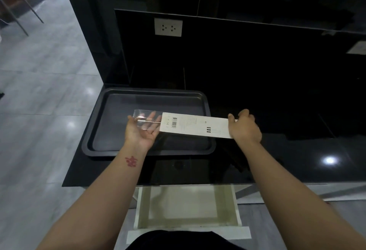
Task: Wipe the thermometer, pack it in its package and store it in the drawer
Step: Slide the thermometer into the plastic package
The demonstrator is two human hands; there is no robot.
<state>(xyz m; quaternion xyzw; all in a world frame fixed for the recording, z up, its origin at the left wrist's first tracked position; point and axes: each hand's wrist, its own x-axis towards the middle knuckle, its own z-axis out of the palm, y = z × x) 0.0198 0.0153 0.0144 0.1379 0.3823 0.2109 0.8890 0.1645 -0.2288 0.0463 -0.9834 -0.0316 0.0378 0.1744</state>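
A long flat package with a white printed card and a clear plastic end hangs level above the black counter. Through the clear end a thin thermometer shows inside. My left hand lies palm up under the clear end, fingers spread, supporting it. My right hand grips the white end from above. Below the counter edge, a pale drawer stands pulled out with nothing visible in it.
A dark baking tray rests on the counter under my left hand. A white wall socket sits on the black back panel. Grey tiled floor lies to the left. A dark object lies on the counter near my right forearm.
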